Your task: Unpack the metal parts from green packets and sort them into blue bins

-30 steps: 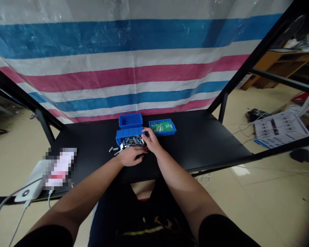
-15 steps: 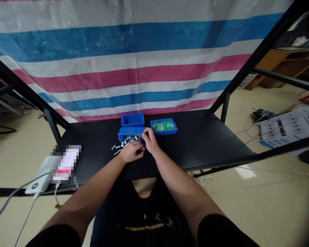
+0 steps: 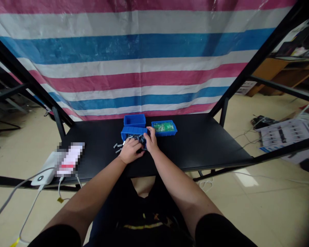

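A blue plastic bin [image 3: 134,130] lies tipped toward me on the black table, its mouth full of small grey and dark cylindrical parts [image 3: 139,138]. My right hand [image 3: 151,141] grips the bin's right edge, thumb and fingers around it. Over the parts at the bin's mouth rests my left hand [image 3: 130,151], palm down, fingers apart and bent; what lies under its fingertips is hidden. A few loose grey cylinders [image 3: 117,145] lie on the table left of the bin.
Behind the tipped bin stands another blue bin [image 3: 134,120]. To its right, a blue bin [image 3: 176,129] holds green circuit boards [image 3: 164,126]. A phone [image 3: 70,159] and a white power bank [image 3: 45,169] with cables lie at the table's left. A striped sheet [image 3: 144,65] hangs behind.
My left hand has spread its fingers from a closer pinch and reached onto the parts. My right hand stays on the bin's edge. The camera view has shifted slightly.
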`<state>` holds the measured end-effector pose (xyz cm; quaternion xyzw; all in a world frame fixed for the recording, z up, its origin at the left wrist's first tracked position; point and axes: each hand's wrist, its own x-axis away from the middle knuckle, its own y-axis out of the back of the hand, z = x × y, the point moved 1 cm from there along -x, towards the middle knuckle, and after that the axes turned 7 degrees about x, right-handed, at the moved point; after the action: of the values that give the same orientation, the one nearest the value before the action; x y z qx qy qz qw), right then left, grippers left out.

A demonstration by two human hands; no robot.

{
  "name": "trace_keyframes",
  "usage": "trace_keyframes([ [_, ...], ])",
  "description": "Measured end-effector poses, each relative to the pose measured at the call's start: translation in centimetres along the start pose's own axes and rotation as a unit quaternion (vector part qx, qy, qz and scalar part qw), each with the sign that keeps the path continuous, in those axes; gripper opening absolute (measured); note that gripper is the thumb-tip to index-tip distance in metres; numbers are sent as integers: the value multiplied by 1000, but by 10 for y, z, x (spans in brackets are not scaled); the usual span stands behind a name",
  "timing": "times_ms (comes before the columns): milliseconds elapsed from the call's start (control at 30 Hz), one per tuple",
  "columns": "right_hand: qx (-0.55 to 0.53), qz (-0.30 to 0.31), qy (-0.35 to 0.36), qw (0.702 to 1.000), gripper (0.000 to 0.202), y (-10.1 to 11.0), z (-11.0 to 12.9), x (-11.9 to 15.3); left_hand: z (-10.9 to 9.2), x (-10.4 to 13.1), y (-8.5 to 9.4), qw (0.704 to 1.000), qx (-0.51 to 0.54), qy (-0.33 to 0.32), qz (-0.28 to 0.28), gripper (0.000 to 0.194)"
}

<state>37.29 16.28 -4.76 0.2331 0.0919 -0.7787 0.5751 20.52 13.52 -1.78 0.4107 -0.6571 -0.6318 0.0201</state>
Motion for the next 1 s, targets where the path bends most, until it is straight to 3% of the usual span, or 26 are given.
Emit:
trace_keyframes([
  [100,-16,14,-52,998,52,1,-3,-1,-2,16,11,989,-40,114,-81,35],
  [200,-22,30,-95,995,49,1,-3,0,1,33,15,958,-61,236,-150,75],
  [333,-36,22,-119,992,48,-4,1,3,9,41,6,942,-36,314,-114,108],
  [500,-41,-4,-116,992,52,-12,6,8,12,37,-4,937,-30,342,-60,119],
  [733,-14,-1,-23,1000,43,-10,12,10,3,36,-5,943,-18,330,-37,103],
  [1000,-8,16,53,998,32,-7,17,14,-4,33,-10,932,-38,358,-35,125],
])
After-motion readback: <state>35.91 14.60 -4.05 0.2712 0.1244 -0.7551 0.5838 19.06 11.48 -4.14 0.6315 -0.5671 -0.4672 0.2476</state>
